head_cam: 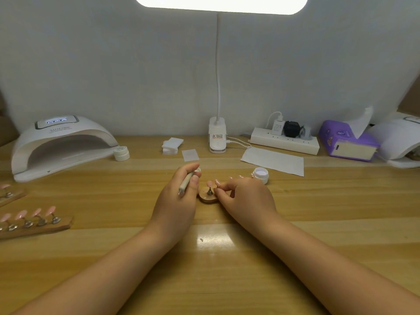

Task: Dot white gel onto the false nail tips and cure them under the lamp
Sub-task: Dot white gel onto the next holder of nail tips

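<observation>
Left hand (pixel 181 192) curled round a pale pen (pixel 186 182), tip end hidden behind the fingers; a small white rim peeks out past the knuckles, can't tell what it is. Right hand (pixel 244 194) pinches at a small stand (pixel 207 197) on the table (pixel 216 280), mid-frame between both hands; fingers cover the stand's right side. One pink tip (pixel 209 183) on its clip is clear, a second tip (pixel 217 183) sits at the right fingertips, more pink bits beyond the knuckles too small to read. Any white dots on the tips not resolvable. Open gel pot (pixel 261 173) just behind the right hand, partly hidden by it. Curing lamp (pixel 60 146) far left, display lit but blurred. Strip (pixel 34 226) of tips at left, cut off by the frame edge; a second strip (pixel 10 195) above it mostly out of view. Closed jar (pixel 121 153) beside the lamp.
</observation>
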The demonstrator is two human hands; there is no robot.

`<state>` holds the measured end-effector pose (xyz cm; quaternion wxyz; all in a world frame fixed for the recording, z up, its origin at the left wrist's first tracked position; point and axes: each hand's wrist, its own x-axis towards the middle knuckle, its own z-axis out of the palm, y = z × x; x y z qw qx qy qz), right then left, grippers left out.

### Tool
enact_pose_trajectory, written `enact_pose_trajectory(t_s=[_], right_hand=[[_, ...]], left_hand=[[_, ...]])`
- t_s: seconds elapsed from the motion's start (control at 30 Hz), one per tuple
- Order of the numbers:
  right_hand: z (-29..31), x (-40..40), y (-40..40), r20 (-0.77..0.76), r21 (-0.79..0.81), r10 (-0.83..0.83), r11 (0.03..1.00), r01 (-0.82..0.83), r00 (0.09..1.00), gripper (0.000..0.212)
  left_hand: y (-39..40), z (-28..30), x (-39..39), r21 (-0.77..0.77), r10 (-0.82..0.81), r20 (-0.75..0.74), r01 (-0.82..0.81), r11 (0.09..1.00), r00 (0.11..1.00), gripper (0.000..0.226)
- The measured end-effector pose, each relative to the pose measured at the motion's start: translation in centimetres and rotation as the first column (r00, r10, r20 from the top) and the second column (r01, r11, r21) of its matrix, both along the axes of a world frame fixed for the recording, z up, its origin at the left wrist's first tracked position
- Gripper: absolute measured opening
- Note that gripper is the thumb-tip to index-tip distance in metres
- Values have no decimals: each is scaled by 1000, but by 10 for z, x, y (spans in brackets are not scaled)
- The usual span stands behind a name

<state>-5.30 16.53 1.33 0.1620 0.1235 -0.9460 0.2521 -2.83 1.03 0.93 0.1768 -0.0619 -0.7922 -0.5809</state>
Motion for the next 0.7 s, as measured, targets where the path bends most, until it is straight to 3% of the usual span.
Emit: enact_pose_trajectory(t_s=[0.3, 0.4, 0.5, 0.57, 0.7], right_hand=[[17, 6, 22, -145, 30, -7, 999, 11, 989, 27], [21, 0, 32, -228, -53, -30, 998, 18, 973, 20], [23, -15, 52, -305, -142, -159, 983, 120, 939, 17], [20, -27, 67, -232, -130, -220, 972, 193, 948, 35], [7, -44, 87, 170, -54, -211, 973, 223, 963, 75]], left_hand=[[-4, -1, 1, -41, 3, -19, -4, 999, 1000, 27], [-3, -1, 3, -56, -5, -27, 4, 998, 1000, 26], [-2, 1, 4, -47, -2, -45, 0, 999, 999, 27], [-3, 1, 5, -38, 11, -67, -13, 999, 998, 26], [-2, 3, 7, -22, 36, -139, -40, 999, 990, 33]])
